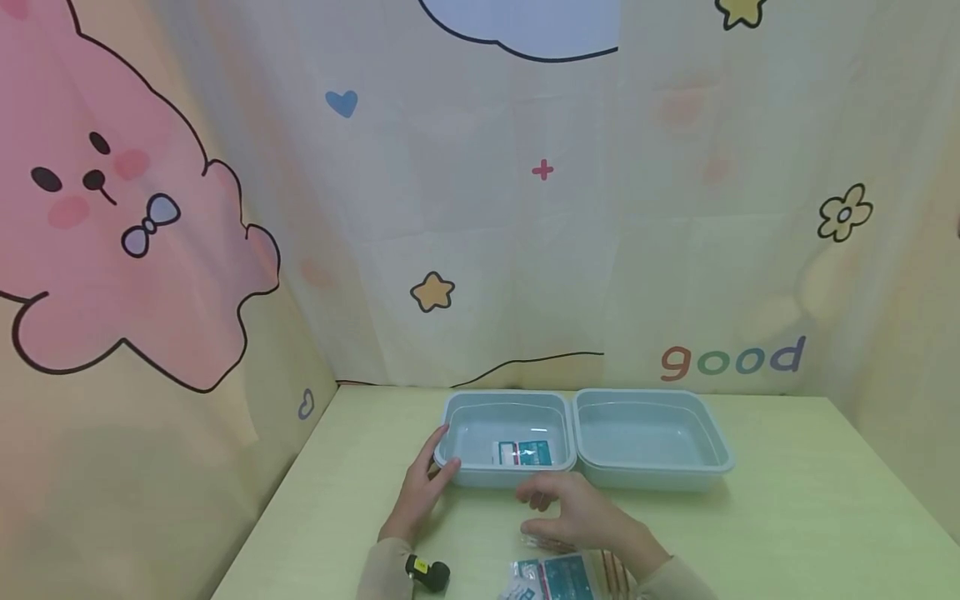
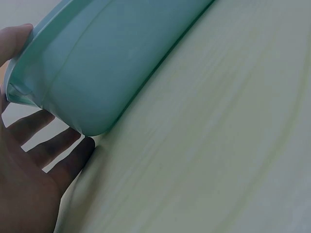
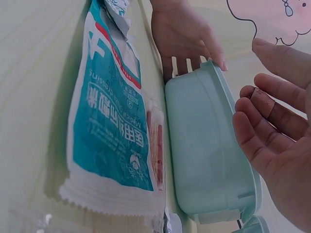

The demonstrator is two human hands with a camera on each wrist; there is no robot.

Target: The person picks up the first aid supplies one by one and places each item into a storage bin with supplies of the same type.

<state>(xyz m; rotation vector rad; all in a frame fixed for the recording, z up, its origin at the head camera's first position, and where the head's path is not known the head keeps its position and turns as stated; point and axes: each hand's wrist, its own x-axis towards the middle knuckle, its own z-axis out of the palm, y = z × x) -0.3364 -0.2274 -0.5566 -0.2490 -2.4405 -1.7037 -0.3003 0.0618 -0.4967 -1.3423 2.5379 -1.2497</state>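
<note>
My left hand point(image 1: 416, 492) rests at the left end of a pale blue plastic bin point(image 1: 480, 477). Its thumb lies at the rim, and in the left wrist view the straight fingers point(image 2: 73, 162) reach the outer end wall. Inside that bin lies a teal and white packet point(image 1: 525, 453). My right hand point(image 1: 581, 508) hovers before the bin's front right corner, fingers loosely bent, holding nothing; a plaster wraps one finger point(image 3: 262, 103). Below it on the table lie a teal and white medical dressing packet point(image 3: 112, 107) and a clear pack with reddish-brown sticks point(image 3: 156, 141).
A second pale blue bin point(image 1: 652, 481) stands right beside the first, against the back curtain point(image 1: 480, 250). Near the front edge, a small white packet point(image 1: 521, 589) and more brown sticks point(image 1: 615, 575) lie by the dressing packet. A black wrist camera point(image 1: 427, 573) sits at the left sleeve.
</note>
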